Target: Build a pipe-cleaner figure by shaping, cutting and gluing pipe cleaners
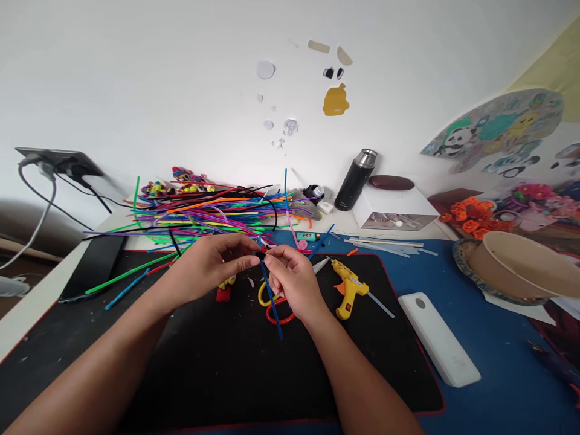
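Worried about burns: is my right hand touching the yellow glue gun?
Apart. The head view shows black mat between the right hand and the yellow glue gun. It and the left hand pinch a blue pipe cleaner.

My left hand [203, 266] and right hand [294, 283] were bare, forearms [104, 362] unsleeved as far as showed; fingers [244, 261] had plain, short nails.

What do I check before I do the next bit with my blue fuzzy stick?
1. Both the left hand and right hand pinch the blue stick: ok.
2. Its lower end lies untangled over the black mat: ok.
3. The scissors lie clear of the hands: not ok, they are right under the right hand.
4. The glue gun is cool: cannot tell.
5. The pile of spare sticks is close behind: ok.
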The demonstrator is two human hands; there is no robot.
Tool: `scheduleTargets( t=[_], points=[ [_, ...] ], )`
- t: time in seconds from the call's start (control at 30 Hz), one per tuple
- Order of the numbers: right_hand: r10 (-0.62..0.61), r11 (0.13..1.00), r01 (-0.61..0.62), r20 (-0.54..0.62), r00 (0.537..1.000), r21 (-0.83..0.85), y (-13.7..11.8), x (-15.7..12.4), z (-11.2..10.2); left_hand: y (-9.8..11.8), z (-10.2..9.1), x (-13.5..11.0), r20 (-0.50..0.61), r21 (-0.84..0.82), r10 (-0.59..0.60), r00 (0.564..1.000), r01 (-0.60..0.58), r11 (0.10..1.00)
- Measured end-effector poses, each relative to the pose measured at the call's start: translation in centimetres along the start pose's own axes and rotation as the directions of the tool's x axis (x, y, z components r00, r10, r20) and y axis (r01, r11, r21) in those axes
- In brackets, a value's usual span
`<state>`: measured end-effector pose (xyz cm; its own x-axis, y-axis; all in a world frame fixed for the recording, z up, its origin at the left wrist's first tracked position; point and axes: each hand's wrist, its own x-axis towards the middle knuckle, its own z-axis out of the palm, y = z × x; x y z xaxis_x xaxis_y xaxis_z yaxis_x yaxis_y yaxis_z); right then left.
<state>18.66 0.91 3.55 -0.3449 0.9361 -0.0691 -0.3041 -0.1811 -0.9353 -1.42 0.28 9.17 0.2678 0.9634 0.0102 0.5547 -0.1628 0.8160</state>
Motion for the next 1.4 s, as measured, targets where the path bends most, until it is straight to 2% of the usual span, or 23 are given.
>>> scheduleTargets(
  t=[0.1,0.3,0.43,0.57,0.73,0.9,1.13,1.27,1.4],
  points=[
    [-0.014,0.999,0.014,0.010,1.000,-0.042,0.0,-0.1,0.2,0.2,0.4,-0.3,-0.004,-0.067,-0.057,0.998,0.057,0.996],
    [-0.011,0.994,0.019,0.077,0.997,-0.106,-0.1,-0.2,0.1,0.3,0.3,-1.9,-0.031,-0.128,-0.082,0.996,0.077,0.989],
    [-0.025,0.994,0.028,0.026,0.999,-0.109,-0.3,-0.1,-0.1,0.3,0.6,-4.7,0.061,-0.044,-0.138,0.989,0.141,0.989],
    [-0.037,0.995,0.039,0.020,0.999,-0.095,-0.1,0.0,-0.1,-0.4,2.8,-6.8,0.174,0.129,-0.223,0.959,0.202,0.971],
    [-0.039,0.991,0.045,0.048,0.998,-0.125,0.2,0.0,0.0,-2.0,5.0,-6.7,0.115,0.263,-0.225,0.968,0.189,0.946],
    [-0.035,0.989,0.037,0.018,0.999,-0.146,0.4,0.3,-0.4,-3.0,5.6,-6.2,0.098,0.383,-0.227,0.969,0.173,0.907],
    [-0.042,0.981,0.047,0.027,0.999,-0.187,0.5,0.4,-0.5,-3.3,6.4,-6.0,0.066,0.539,-0.235,0.970,0.164,0.827],
    [-0.047,0.979,0.052,0.031,0.998,-0.196,0.5,0.4,-0.3,-3.2,6.3,-6.3,0.052,0.531,-0.213,0.976,0.154,0.833],
    [-0.044,0.983,0.045,0.013,0.999,-0.176,0.7,0.5,-0.4,-3.1,5.2,-7.2,-0.020,0.429,-0.179,0.984,0.170,0.887]
  ],
)
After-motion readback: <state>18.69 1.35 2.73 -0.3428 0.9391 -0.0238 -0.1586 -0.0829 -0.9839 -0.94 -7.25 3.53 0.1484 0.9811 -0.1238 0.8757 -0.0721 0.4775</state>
